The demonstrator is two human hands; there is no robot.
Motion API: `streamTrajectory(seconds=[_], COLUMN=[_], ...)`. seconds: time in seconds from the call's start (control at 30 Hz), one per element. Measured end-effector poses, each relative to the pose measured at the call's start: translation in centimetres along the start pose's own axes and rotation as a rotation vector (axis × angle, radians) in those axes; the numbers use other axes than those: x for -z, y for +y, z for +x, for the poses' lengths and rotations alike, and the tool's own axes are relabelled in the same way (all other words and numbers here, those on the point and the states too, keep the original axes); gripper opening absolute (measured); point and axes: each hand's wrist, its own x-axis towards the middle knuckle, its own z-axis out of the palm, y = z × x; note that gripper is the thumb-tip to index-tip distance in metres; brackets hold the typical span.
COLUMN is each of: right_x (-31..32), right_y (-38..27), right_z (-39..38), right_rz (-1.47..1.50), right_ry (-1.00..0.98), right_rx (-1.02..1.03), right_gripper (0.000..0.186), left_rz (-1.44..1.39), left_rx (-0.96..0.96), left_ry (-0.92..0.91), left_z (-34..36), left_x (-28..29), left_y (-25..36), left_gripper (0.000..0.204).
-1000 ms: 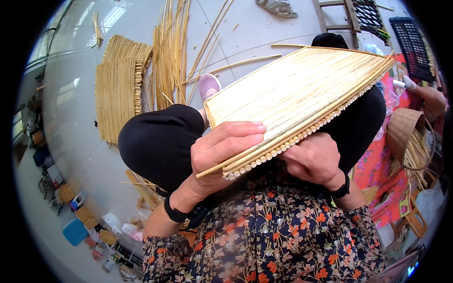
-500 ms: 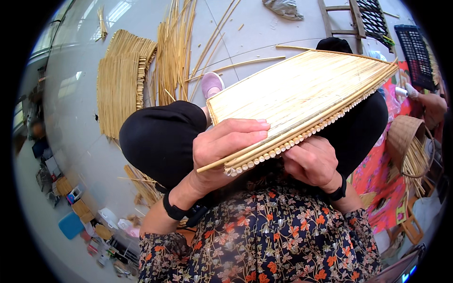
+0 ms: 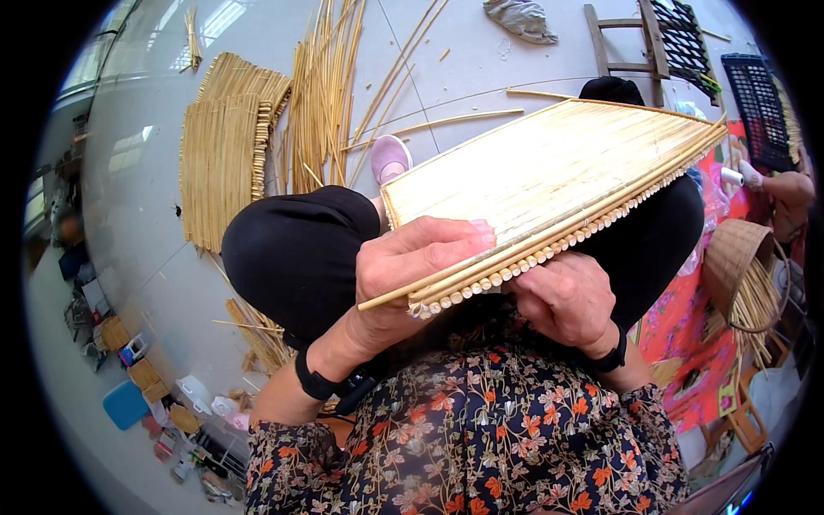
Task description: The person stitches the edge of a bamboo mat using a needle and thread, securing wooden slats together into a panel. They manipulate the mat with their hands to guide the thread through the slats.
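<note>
A pale woven-reed panel (image 3: 532, 172) lies tilted across my lap, its near edge showing a row of round cut stalk ends. Along that edge run thin reed strips (image 3: 515, 251), one of which sticks out past the left corner. My left hand (image 3: 421, 262) grips this corner, fingers on top and thumb hidden underneath. Just below the middle of the edge, my right hand (image 3: 566, 296) is closed with its fingers curled against the panel's underside. Whatever its fingertips pinch is hidden.
Stacked reed panels (image 3: 219, 163) and long loose reeds (image 3: 322, 103) lie on the tiled floor ahead. To the right, a basket (image 3: 734, 257) of stalks stands on a red floral cloth (image 3: 665, 318), near another person's leg (image 3: 785, 189). A wooden frame (image 3: 627, 43) is at the far right.
The background has shifted slightly to the right and down in the view. Both hands keep almost the same places on the panel, with only slight finger movement.
</note>
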Motion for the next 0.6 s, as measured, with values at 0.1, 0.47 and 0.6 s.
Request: streamTrajectory(seconds=[0.1, 0.47, 0.6], right_x=[-0.22, -0.83, -0.90], right_y=[0.36, 0.24, 0.12], right_z=[0.10, 0.02, -0.01], right_rz=[0.034, -0.006, -0.049], right_ry=[0.025, 0.061, 0.098], right_rx=[0.056, 0.057, 0.056], right_gripper=[0.038, 0.038, 0.038], left_rz=[0.005, 0.033, 0.016], left_rx=[0.000, -0.020, -0.004], left_ry=[0.002, -0.020, -0.018], left_z=[-0.03, -0.14, -0.34], left_x=[-0.04, -0.27, -0.37], left_y=[-0.02, -0.39, -0.47], left_gripper=[0.024, 0.029, 0.037])
